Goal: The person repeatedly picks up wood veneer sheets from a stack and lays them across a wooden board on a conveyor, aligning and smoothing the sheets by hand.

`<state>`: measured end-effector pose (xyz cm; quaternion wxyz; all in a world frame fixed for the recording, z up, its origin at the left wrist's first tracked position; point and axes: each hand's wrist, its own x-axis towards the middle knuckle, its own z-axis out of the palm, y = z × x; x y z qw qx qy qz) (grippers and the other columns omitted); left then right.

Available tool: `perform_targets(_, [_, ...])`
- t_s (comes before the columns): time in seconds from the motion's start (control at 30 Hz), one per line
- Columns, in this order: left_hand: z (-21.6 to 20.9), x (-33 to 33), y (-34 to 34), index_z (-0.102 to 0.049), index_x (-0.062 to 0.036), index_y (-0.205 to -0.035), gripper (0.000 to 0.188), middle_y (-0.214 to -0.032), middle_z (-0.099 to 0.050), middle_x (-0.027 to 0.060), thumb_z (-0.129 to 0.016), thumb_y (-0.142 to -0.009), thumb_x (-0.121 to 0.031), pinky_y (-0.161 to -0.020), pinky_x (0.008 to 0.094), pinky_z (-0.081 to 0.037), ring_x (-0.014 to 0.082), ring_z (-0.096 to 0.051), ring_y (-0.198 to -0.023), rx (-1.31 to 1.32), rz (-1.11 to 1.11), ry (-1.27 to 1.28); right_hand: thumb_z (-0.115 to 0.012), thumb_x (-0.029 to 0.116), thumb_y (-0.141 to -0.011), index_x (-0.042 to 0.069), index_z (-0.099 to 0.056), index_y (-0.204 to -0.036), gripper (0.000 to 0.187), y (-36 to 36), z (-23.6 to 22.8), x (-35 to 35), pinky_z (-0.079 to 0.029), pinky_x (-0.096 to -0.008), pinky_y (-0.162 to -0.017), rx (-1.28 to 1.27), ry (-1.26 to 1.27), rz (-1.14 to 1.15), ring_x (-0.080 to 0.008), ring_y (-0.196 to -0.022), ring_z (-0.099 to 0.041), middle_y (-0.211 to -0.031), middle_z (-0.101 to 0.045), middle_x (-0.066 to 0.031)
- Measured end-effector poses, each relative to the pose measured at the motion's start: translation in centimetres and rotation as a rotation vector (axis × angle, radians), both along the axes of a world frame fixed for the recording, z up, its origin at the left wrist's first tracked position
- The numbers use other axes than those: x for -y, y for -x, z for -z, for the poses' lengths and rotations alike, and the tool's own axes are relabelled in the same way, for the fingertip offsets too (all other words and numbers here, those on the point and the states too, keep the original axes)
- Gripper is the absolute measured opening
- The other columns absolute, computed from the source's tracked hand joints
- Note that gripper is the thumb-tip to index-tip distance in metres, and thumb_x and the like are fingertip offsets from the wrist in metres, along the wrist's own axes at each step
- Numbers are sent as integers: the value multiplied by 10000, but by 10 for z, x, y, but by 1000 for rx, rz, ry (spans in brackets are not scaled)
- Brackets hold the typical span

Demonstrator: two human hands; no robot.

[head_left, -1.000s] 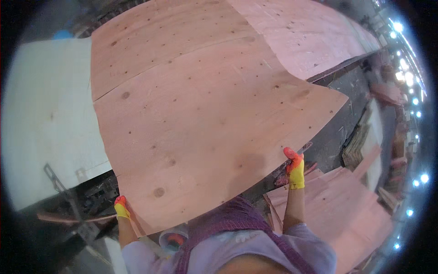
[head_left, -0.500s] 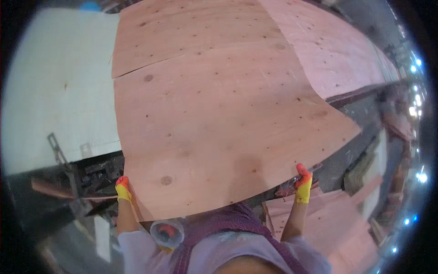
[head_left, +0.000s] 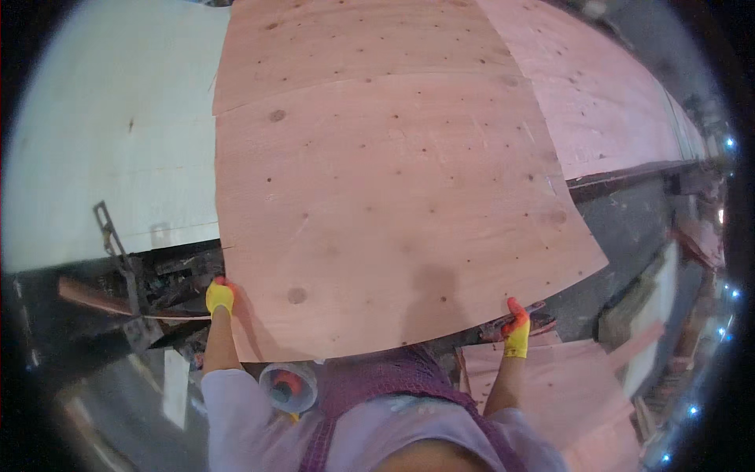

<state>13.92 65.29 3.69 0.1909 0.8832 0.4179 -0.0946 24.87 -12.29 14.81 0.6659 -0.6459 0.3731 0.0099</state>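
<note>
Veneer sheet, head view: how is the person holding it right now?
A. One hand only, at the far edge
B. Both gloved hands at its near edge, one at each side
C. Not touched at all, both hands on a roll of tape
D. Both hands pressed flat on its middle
B: the left hand and the right hand, both in yellow gloves, each grip the near edge of the reddish veneer sheet, one at each side.

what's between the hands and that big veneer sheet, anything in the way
Nothing visible. The left hand grips the veneer sheet at its near left edge and the right hand grips its near right edge, gloves directly on the wood.
</note>
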Motion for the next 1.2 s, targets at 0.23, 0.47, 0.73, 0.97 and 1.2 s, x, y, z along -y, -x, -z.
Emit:
perform_targets(0.23, [-83,163,-188,-425,-295,-1339,635,-1370,-369,229,-623,-735,-290,-985,534,-330,419,-341,-1260,319,616,-187,-646,223,-811,25,-631,-1022,290,20,72,24,-483,-350,-839,-92,-292,58,-218,-925,-611,-1023,-637,-92])
perform_targets(0.47, [-80,258,-294,-364,-390,-1356,761,-1491,-138,189,-709,-678,-418,-956,670,-252,452,-151,-1345,-129,440,10,-609,211,-828,138,-590,-1101,284,35,87,27,-493,-350,-644,-126,-621,300,-208,-775,-585,-917,-627,-65])
perform_targets(0.73, [-70,243,-314,-362,-403,-1353,742,-1488,-144,191,-685,-687,-442,-963,613,-308,479,-232,-1300,-206,405,50,-521,198,-932,139,-231,-1433,581,-107,20,-50,-338,-359,-1005,324,-202,7,-198,-1232,-394,-1353,-410,-104])
perform_targets(0.97, [-31,219,-328,-442,-409,-1291,553,-1110,-589,170,-553,-750,-376,-860,559,-407,426,-533,-1030,-69,438,-23,-439,58,-939,67,-259,-1419,513,-282,35,-168,-349,-300,-994,601,-12,-766,-190,-1127,-473,-1242,-500,-105])
perform_targets(1.2, [-35,208,-339,-550,-85,-1191,503,-1083,-606,197,-464,-801,-391,-810,456,-479,367,-591,-990,-62,367,-11,-426,186,-951,108,-408,-1342,399,-279,27,-297,-448,-273,-747,232,255,-1510,-170,-918,-535,-1064,-557,-53])
